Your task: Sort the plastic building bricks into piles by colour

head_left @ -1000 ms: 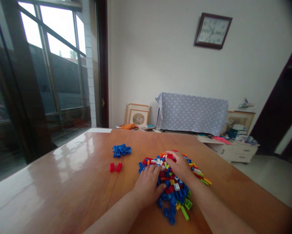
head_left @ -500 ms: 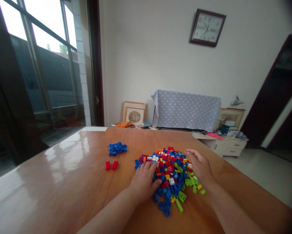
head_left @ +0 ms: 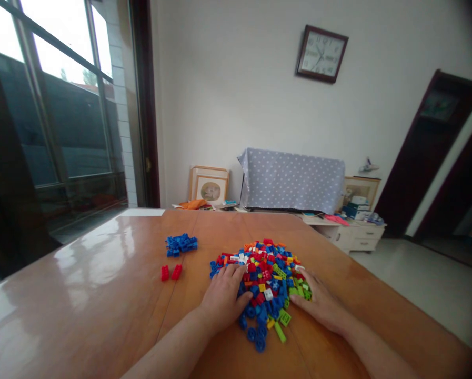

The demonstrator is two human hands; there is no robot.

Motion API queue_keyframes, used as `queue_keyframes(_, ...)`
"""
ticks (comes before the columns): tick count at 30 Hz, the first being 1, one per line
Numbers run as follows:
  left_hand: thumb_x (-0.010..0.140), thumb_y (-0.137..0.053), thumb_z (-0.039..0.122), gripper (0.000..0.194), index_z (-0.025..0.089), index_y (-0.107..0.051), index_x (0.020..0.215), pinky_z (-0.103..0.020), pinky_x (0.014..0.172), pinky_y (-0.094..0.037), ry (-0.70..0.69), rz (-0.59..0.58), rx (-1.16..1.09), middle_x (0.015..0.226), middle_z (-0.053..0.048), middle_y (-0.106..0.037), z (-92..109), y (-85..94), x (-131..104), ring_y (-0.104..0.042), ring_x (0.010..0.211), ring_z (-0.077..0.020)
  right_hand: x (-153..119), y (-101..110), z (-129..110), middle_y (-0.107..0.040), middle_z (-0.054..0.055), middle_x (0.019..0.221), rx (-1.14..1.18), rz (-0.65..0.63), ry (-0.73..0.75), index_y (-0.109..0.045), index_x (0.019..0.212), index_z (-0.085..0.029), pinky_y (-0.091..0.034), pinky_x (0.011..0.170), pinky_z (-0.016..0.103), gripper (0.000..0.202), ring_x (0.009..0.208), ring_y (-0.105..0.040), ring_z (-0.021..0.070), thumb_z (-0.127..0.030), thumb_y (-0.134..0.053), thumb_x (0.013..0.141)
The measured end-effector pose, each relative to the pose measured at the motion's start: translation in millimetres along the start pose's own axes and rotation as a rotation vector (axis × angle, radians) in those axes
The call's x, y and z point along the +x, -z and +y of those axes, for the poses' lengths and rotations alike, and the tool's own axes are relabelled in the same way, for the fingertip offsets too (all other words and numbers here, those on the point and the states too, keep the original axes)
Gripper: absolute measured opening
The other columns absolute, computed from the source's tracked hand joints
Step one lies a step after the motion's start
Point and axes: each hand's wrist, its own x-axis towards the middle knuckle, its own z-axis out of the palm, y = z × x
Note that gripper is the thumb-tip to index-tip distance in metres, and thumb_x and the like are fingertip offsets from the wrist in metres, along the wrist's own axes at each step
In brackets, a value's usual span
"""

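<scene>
A mixed pile of toy building bricks [head_left: 265, 279] in red, blue, green, white, yellow and orange lies on the wooden table. My left hand [head_left: 226, 295] rests against the pile's left side, fingers stretched out and thumb apart. On the opposite side, my right hand [head_left: 317, 300] lies against the green bricks [head_left: 299, 287] with its fingers and thumb spread. Neither hand grips a brick that I can see. Two red bricks [head_left: 170, 272] lie apart to the left, and behind them is a small heap of blue bricks [head_left: 181, 243].
The brown table [head_left: 101, 316] reaches to a low white cabinet [head_left: 360, 237] at the wall. A dotted grey cloth [head_left: 293, 179] covers something on it. Framed pictures [head_left: 210, 187] lean at the wall, below a square clock [head_left: 322, 54]. A glass door stands left.
My right hand has come down and nearer along the pile's right side, opening its fingers over the green bricks. The left hand stays at the pile. The view has shifted slightly right.
</scene>
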Motion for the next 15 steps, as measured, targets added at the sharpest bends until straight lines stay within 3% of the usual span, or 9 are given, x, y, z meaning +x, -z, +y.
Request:
queue_keyframes(3,0.089,-0.057,0.043,0.056,0.029,-0.045,0.142,-0.044,0.108,-0.038,0.006,-0.007,-0.005,0.141,-0.008,-0.048,0,-0.2,0,-0.045,0.129,-0.0300,7,-8,-1,-0.055,0.013,0.140,-0.026,-0.063,0.034,-0.050,0.140,-0.024,-0.040,0.106,0.046,0.067,0.128,-0.052,0.0301,-0.048,-0.063,0.079)
queue_keyframes(10,0.089,-0.057,0.043,0.057,0.028,-0.044,0.142,-0.044,0.109,-0.037,0.015,-0.011,-0.007,0.141,-0.008,-0.049,1,1.3,0,-0.045,0.129,-0.0299,12,-16,1,-0.064,0.008,0.113,-0.153,0.006,0.077,-0.063,0.111,-0.023,-0.045,0.093,0.039,0.037,0.107,-0.060,0.0270,-0.042,-0.059,0.079)
queue_keyframes(15,0.089,-0.057,0.043,0.056,0.028,-0.045,0.141,-0.044,0.109,-0.037,0.009,-0.010,-0.011,0.142,-0.008,-0.048,1,0.4,0,-0.044,0.130,-0.0300,13,-12,-5,-0.064,0.005,0.098,-0.175,0.042,0.050,-0.062,0.091,-0.023,-0.045,0.081,0.034,0.022,0.094,-0.059,0.0247,-0.040,-0.059,0.078)
